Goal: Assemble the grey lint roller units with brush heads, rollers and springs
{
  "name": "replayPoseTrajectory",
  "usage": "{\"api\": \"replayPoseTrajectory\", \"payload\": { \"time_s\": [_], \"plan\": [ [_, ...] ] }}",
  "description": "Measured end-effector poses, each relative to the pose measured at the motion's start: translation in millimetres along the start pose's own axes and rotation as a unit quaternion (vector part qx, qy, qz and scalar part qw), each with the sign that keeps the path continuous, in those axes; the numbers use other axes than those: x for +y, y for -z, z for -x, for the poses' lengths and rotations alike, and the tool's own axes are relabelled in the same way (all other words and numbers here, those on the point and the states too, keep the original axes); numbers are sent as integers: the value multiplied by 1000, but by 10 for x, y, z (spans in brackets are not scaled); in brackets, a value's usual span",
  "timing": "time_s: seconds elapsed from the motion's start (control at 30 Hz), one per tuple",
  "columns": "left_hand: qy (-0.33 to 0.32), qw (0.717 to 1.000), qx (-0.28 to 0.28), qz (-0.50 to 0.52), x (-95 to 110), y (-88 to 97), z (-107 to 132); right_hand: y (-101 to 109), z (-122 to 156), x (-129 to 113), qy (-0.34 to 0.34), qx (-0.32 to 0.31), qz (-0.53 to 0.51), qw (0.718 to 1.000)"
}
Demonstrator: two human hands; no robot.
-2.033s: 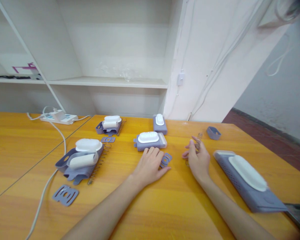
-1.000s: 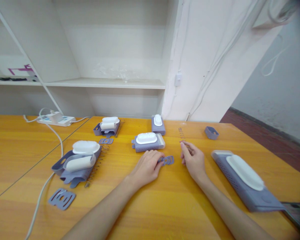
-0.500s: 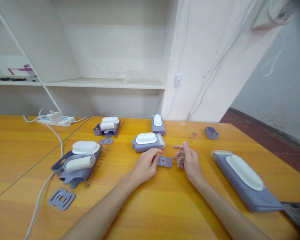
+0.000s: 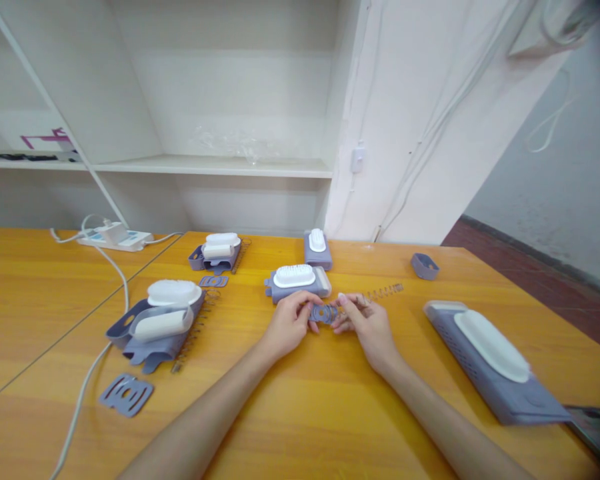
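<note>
Two bare hands meet near the middle of the frame, above a wooden surface (image 4: 305,420). The left hand (image 4: 289,325) has its grip pinched on the left end of a small grey slotted plate (image 4: 323,314), which sits at the centre, between the hands. The right hand (image 4: 375,333) has its grip closed around a coiled metal spring (image 4: 387,291); the spring's free end slants out toward the right of the frame, and its inner end is near the plate, though whether they touch is unclear.

Just behind the left hand lies a grey case with a white bristled brush (image 4: 294,275) on top. A smaller grey case (image 4: 325,262) is farther back, upper centre. To the right are a grey cup (image 4: 424,267) and a large grey case with a white oval top (image 4: 490,350). At left, a cluster of grey and white parts (image 4: 163,327) sits above a second slotted plate (image 4: 127,395).
</note>
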State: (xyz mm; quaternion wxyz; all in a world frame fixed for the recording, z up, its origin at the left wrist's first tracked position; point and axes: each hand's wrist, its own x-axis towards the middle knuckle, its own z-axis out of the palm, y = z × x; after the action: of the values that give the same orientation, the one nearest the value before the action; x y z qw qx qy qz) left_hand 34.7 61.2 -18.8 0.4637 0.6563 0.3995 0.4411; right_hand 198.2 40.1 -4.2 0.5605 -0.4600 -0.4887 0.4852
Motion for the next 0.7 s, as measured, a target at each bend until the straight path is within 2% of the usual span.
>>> {"api": "replayPoseTrajectory", "payload": {
  "time_s": [0.23, 0.37, 0.57, 0.7],
  "plan": [
    [25, 999, -12, 43, 14, 15, -24, 25, -16, -12, 13, -30, -12, 999],
    [15, 998, -22, 63, -6, 23, -19, 23, -9, 6, 50, -44, 62, 996],
    [19, 997, -8, 79, 37, 21, -23, 5, 16, 9, 143, 1, 207, 968],
    [29, 996, 8, 79, 64, 28, -34, -1, 35, 20, 150, 1, 231, 961]
  ]
}}
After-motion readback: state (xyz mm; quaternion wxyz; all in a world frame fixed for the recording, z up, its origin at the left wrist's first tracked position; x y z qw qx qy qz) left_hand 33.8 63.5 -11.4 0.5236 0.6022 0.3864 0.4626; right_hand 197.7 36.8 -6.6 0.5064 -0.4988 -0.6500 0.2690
